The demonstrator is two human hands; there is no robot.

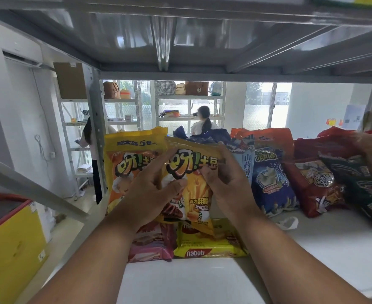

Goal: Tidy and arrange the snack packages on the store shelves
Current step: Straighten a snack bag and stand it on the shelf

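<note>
Both my hands hold a small yellow fries-snack bag upright over the white shelf. My left hand grips its left edge with the thumb across the front. My right hand grips its right edge, fingers curled onto the front. Behind it on the left stands a larger yellow multi-pack bag of the same brand. Under the held bag lie a yellow Nabati wafer pack and a pink wafer pack, flat at the shelf's front.
To the right stand a pale-blue yam-chip bag, a blue bag, red bags and dark green bags. A metal shelf hangs low overhead. A shelf upright stands left. Two people work at distant racks.
</note>
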